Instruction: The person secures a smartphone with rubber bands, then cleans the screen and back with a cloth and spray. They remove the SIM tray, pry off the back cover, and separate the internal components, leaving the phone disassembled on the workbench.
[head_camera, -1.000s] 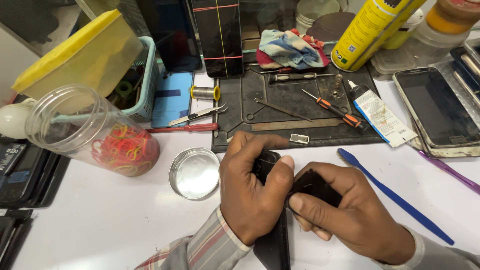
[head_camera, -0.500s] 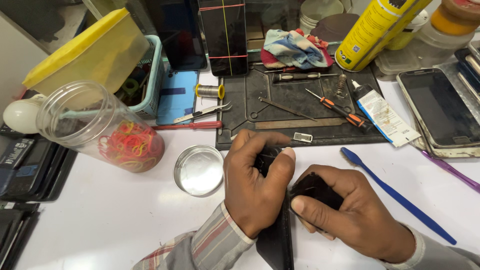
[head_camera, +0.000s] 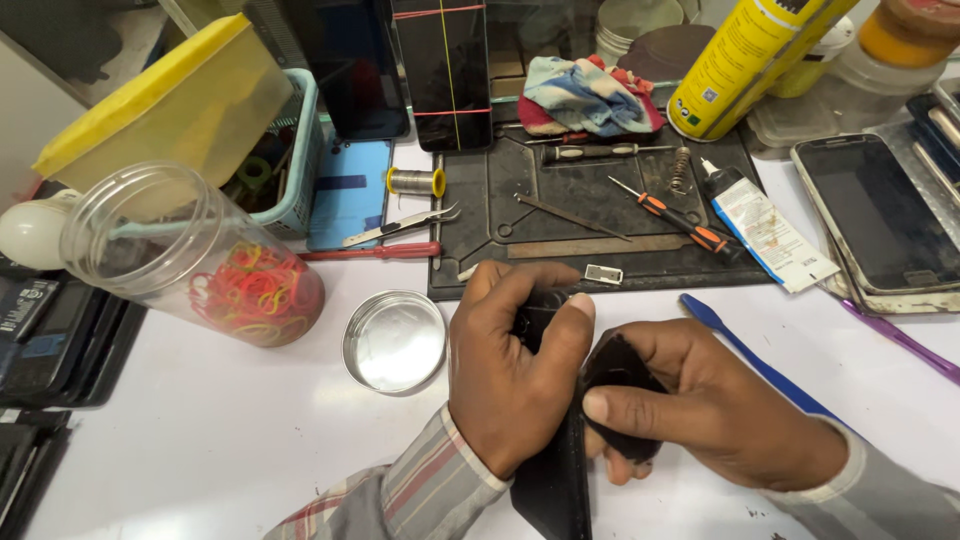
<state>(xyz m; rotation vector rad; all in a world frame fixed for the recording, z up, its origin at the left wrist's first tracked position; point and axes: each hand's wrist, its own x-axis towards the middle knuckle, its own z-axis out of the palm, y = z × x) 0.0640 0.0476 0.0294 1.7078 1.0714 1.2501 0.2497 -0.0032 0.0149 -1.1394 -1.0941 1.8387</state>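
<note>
My left hand (head_camera: 515, 370) is closed around the upper part of a black phone-like slab (head_camera: 555, 480) that stands on its edge over the white table. My right hand (head_camera: 710, 405) grips the same black piece from the right, thumb pressed on a dark rounded part (head_camera: 620, 385) of it. The two hands touch each other. Most of the held thing is hidden by my fingers.
A black work mat (head_camera: 600, 215) behind my hands carries an orange-handled screwdriver (head_camera: 680, 225), tweezers (head_camera: 400, 225) and a glue tube (head_camera: 765, 230). A round metal lid (head_camera: 393, 340) and a jar of rubber bands (head_camera: 200, 260) lie left. A blue pry tool (head_camera: 750, 350) is right.
Both hands keep their grip on the black piece; my right thumb has shifted slightly along it. The view has drifted a little.
</note>
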